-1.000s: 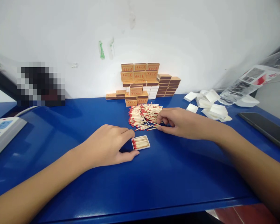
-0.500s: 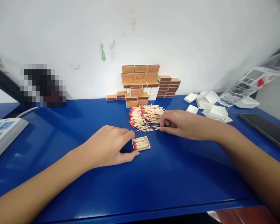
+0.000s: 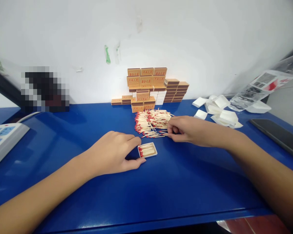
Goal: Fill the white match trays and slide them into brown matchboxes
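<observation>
A small white tray (image 3: 156, 154) with red-tipped matches (image 3: 147, 150) lies on the blue table. My left hand (image 3: 119, 152) holds its left end, thumb at the near corner and index finger at the far corner. Behind the tray is a loose pile of matches (image 3: 152, 120). At the pile's right edge my right hand (image 3: 183, 130) has thumb and index finger pinched on the ends of matches (image 3: 164, 132), whose red heads point left. How many it pinches is hard to tell.
Stacked matchboxes (image 3: 146, 81) stand against the wall behind the pile. White empty trays (image 3: 222, 102), a plastic bottle (image 3: 249, 91) and a phone (image 3: 278, 135) are at the right. A power strip (image 3: 9, 139) and a dark pixelated object (image 3: 45, 89) are at the left.
My right thumb has drawn in slightly closer to the index finger at the match ends. My left hand and the tray look unchanged.
</observation>
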A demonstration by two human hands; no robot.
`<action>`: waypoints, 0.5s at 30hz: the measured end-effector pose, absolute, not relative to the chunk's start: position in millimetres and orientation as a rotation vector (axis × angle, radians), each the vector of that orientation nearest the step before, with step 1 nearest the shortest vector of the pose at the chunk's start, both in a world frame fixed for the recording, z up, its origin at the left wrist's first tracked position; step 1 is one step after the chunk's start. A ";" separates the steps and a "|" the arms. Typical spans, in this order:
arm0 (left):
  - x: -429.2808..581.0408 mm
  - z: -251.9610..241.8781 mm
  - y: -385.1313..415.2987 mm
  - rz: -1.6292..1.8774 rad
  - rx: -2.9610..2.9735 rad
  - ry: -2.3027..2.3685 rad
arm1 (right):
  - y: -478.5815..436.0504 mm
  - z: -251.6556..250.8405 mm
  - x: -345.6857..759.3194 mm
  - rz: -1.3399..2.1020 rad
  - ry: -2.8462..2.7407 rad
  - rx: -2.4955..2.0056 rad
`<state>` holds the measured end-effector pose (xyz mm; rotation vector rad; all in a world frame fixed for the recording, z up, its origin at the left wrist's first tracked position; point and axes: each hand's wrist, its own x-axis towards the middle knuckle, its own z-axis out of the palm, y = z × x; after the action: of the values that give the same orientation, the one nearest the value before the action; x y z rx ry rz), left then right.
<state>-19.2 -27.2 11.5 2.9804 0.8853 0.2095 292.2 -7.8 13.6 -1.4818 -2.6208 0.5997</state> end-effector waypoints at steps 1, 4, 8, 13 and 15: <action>-19.3 11.0 -27.2 0.211 2.983 0.883 | -7.6 14.3 292.0 0.589 -2.619 -1.463; -19.2 9.8 -26.8 0.221 2.998 0.877 | -8.3 18.2 288.8 0.562 -2.593 -1.382; -18.6 10.2 -25.9 0.221 2.988 0.876 | -16.2 24.0 275.4 0.565 -2.545 -1.252; -18.2 10.3 -26.6 0.208 2.962 0.879 | -36.3 25.5 249.5 0.564 -2.565 -1.105; -18.2 9.8 -26.9 0.216 2.963 0.867 | -43.4 24.2 240.4 0.503 -2.624 -1.084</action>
<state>-18.2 -26.9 9.8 2.9625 0.8666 0.2162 240.4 -43.4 24.2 -1.0839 -2.6240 0.5029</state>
